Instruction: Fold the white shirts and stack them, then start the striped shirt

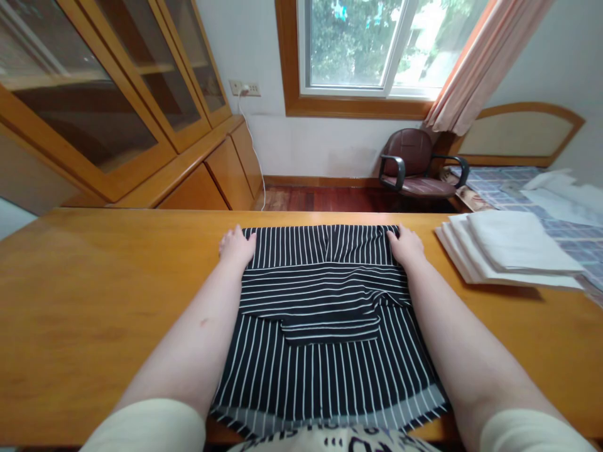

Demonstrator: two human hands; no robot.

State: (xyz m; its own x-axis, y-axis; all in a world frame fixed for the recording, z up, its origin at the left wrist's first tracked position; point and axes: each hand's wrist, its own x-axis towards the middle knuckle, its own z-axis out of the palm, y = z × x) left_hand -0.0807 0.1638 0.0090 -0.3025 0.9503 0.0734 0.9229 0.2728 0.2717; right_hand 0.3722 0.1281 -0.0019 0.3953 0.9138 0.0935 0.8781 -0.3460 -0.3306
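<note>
A black garment with thin white stripes [325, 314] lies partly folded on the wooden table [94, 301] in front of me. My left hand [237, 246] grips the garment's far left corner with curled fingers. My right hand [406, 245] grips the far right corner the same way. Both forearms run along the garment's sides. The sleeves lie folded across its middle, and the near hem hangs at the table's front edge.
A stack of folded white cloths [509, 248] sits on the table to the right. Beyond the table stand a brown office chair [414, 166], a bed with a checked cover [541, 188] and a wooden glass-door cabinet [117, 107]. A window [377, 44] is ahead.
</note>
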